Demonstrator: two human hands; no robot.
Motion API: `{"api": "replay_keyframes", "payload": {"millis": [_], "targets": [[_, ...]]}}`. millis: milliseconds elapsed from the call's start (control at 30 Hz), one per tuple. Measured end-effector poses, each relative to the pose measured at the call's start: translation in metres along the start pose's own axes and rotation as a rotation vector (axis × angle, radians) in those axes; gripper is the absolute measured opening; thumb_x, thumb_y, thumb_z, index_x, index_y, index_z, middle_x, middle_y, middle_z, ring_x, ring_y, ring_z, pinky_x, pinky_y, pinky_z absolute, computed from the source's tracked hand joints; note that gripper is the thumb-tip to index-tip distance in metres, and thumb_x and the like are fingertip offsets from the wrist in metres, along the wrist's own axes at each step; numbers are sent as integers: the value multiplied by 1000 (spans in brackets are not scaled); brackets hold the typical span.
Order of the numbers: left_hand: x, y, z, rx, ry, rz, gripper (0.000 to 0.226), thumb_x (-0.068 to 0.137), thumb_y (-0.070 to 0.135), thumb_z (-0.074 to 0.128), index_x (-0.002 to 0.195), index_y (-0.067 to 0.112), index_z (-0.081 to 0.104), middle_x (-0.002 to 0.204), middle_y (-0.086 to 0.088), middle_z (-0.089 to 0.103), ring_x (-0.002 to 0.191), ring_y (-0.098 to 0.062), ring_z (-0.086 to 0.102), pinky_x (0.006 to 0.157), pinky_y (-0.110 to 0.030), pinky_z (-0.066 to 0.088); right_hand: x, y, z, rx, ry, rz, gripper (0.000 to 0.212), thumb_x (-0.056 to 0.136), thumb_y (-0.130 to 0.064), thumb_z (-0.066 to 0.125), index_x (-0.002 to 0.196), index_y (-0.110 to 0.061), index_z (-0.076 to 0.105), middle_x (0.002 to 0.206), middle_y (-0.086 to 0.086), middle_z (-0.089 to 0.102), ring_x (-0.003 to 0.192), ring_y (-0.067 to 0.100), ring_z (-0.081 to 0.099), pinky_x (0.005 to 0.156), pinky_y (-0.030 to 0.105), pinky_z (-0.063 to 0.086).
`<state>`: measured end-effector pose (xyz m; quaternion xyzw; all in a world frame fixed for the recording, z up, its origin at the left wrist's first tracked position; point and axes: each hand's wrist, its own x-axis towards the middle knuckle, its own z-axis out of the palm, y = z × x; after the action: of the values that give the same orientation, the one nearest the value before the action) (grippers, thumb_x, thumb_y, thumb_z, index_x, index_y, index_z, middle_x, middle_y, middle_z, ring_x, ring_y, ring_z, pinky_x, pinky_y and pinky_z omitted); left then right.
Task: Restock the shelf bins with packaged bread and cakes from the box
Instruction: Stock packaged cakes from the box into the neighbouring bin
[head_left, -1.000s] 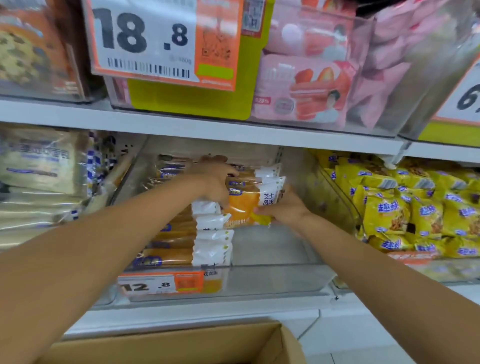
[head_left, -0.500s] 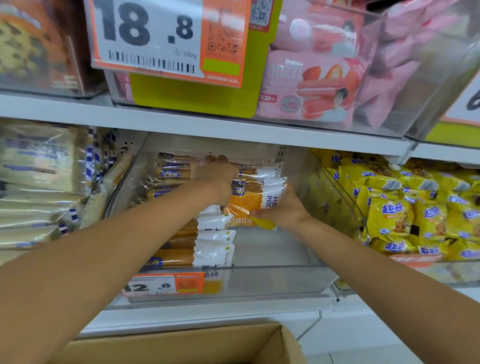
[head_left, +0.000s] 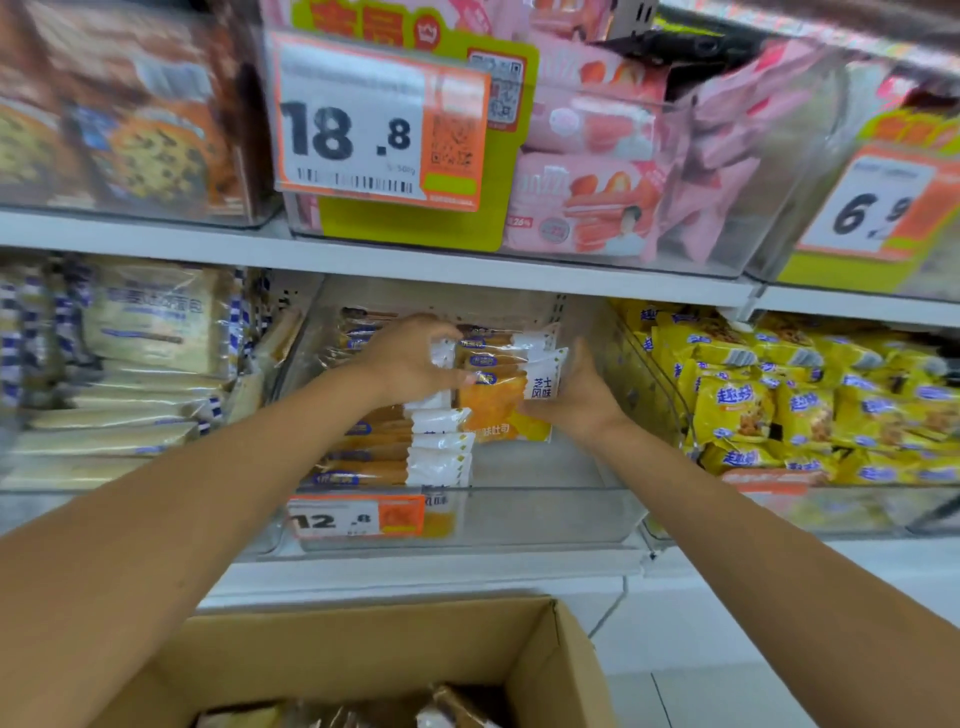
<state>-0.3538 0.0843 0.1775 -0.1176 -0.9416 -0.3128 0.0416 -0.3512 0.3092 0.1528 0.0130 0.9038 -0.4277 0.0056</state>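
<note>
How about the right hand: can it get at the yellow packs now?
Probably not: the right hand holds a toast pack in the middle bin, whose clear wall blocks the yellow packs.

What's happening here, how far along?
A person is restocking the middle clear bin on the lower shelf. The left hand grips the upright orange toast packs from the left, and the right hand holds them from the right. The bin's right side looks unfilled. The cardboard box below holds more wrapped packs.
</note>
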Motion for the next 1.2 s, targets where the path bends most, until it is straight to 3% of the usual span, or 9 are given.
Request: {"api": "replay_keyframes", "payload": {"millis": [100,200,333,467,667,833,967,1067,1200], "targets": [[-33,9,-3,-14,145,24,31,81,36,78,106,21,68,116,-3,68,111,-24,61,96,-40,49,-38,-19,-11,-378,88,-188,82,80,-21,76,147,-19,29,135,13,49,122,31,48,98,38,43],[-80,28,-7,-77,271,0,16,82,24,72,77,30,58,75,9,64,81,-18,65,77,-36,53,-88,-40,-7,-325,156,-374,37,83,-15,67,116,-15,51,95,4,58,83,23,55,77,40,50],[-163,43,1,-145,304,-70,5,78,25,65,77,25,60,66,10,58,73,-17,62,68,-31,47,-156,-36,30,-220,170,-466,14,82,-12,62,95,-15,57,69,-4,54,68,20,53,64,33,44],[-240,10,40,-241,111,-280,6,86,25,68,84,22,63,76,10,58,74,-14,58,65,-29,43,-210,16,86,-232,-61,-445,10,86,-12,62,95,-15,58,75,-2,58,68,19,55,65,35,49],[-327,-92,112,-252,-94,-660,8,91,26,67,96,21,68,95,6,64,96,-13,62,82,-28,51,-233,134,172,-385,-475,-115,29,90,-18,61,119,-15,62,115,3,61,106,20,58,86,28,46],[-362,-140,152,-407,-89,-847,6,91,10,67,88,6,64,78,1,57,74,-13,54,55,-7,38,-216,210,219,-460,-336,37,45,89,-24,68,129,-6,57,129,13,54,123,32,50,102,38,42],[-374,-160,173,-524,-130,-930,6,90,3,66,86,7,65,96,-7,61,89,-26,60,79,-37,52,-202,235,230,-560,-355,180,36,96,-27,56,126,-8,54,123,19,61,116,38,57,94,42,48],[-371,-165,179,-515,-180,-951,6,90,6,66,91,13,66,103,-7,65,93,-26,63,81,-34,51,-203,223,223,-622,-351,154,20,92,-13,53,103,-12,69,101,13,71,96,36,66,77,36,53],[-354,-162,179,-577,-159,-920,31,86,11,71,114,21,63,113,3,61,108,-22,61,85,-28,47,-202,170,211,-320,-304,25,26,94,-8,51,106,-15,73,99,1,73,91,18,67,78,27,51]]}}
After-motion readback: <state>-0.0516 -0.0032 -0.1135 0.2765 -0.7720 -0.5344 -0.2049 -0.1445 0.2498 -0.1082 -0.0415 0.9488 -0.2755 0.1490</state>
